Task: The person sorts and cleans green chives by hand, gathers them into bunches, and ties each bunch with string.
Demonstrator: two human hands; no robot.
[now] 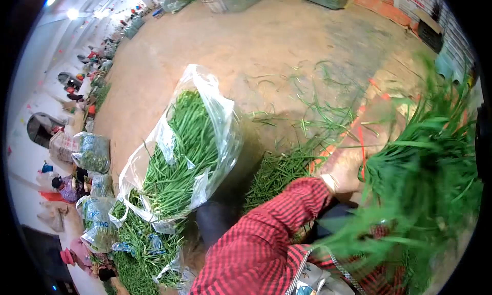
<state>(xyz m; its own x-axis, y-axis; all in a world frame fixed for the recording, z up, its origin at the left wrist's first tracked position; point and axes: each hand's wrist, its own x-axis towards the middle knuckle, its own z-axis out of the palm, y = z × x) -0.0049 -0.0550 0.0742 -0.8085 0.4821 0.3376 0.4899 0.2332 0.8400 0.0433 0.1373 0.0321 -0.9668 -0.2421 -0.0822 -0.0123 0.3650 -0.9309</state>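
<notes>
My left hand (347,173) reaches out to the right from a red checked sleeve (266,218) and is closed at the near end of a big bunch of long green leaves (435,156). The bunch's lower leaves are smeared by motion. A thin red string (362,141) runs down to my left hand, over a light brown surface. My right hand does not show; loose leaves cover the area where a bit of checked sleeve appears. Cut green stalks (279,177) lie in a heap left of my left hand.
An open clear plastic bag (230,136) full of green stalks stands left of centre. More greens (133,274) and filled bags (97,223) are at the lower left. Loose leaves (328,110) litter the floor. A person (69,187) sits far left. A dark crate (430,34) stands upper right.
</notes>
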